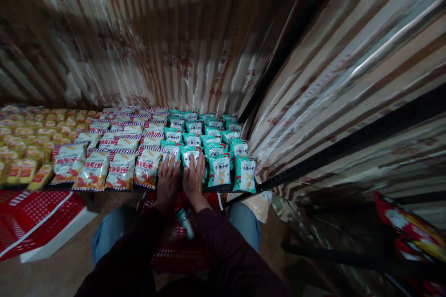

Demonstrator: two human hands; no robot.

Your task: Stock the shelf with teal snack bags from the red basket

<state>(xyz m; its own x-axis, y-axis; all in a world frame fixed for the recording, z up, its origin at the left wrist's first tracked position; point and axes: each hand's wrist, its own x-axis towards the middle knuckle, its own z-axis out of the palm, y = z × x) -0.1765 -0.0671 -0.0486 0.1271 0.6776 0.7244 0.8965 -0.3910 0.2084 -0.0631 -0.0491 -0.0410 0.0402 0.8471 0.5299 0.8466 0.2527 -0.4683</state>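
Observation:
Two front bags of the green-and-white snack row are under my hands. My left hand [168, 183] lies with fingers stretched over the lower front of one green snack bag [170, 150]. Beside it, my right hand [193, 178] rests on the neighbouring green snack bag [191, 150], fingers spread and pointing up. Both hands touch the bags at the shelf's front edge; my palms hide their lower parts. Another green snack bag [222, 170] stands just right of my right hand. White-and-orange snack bags [148, 167] with striped tops stand to the left of my left hand.
Yellow packs [29, 169] fill the shelf's left end. A red basket [183, 260] between my knees holds a green bag [185, 223]. Another red basket [35, 218] is at left. Corrugated sheeting [156, 32] backs the shelf; a dark metal bar [313, 158] crosses at right.

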